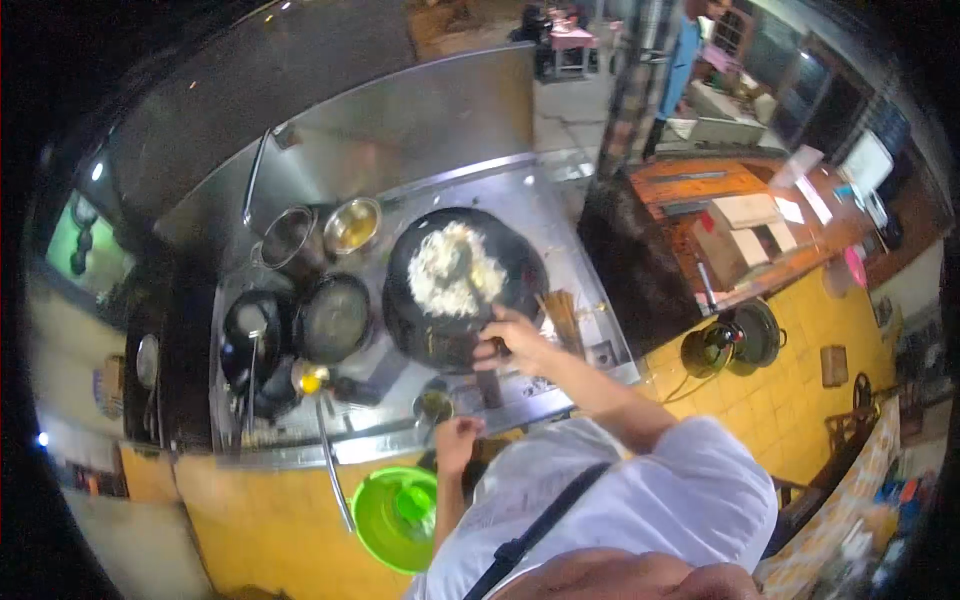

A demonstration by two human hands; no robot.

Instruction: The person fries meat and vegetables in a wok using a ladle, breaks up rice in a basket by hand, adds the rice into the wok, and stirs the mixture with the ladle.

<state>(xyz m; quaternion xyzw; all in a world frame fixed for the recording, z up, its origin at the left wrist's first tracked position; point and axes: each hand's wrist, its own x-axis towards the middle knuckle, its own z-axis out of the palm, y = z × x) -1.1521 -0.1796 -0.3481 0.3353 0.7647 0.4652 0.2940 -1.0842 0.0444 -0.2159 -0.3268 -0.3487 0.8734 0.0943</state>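
My right hand (pixel 515 342) is closed around the handle of a spatula (pixel 478 298), whose head rests in white food that looks like rice or noodles (pixel 445 280). The food lies heaped in a large black wok (pixel 405 325) on the steel stove (pixel 540 190). My left hand (pixel 458 440) is held low by the stove's front edge, fingers curled together; what they hold, if anything, is too small to make out. Just beyond it stands a small dark container (pixel 433 404). A bundle of thin sticks (pixel 562 318), perhaps a whisk brush, lies right of the wok.
Left on the stove are a dark pan (pixel 335 318), another black wok (pixel 240 350), a steel bowl with yellow liquid (pixel 353 228) and a wire strainer (pixel 290 236). A green basin (pixel 365 525) sits below the front edge. An orange table (pixel 660 190) holds a cardboard box (pixel 735 250).
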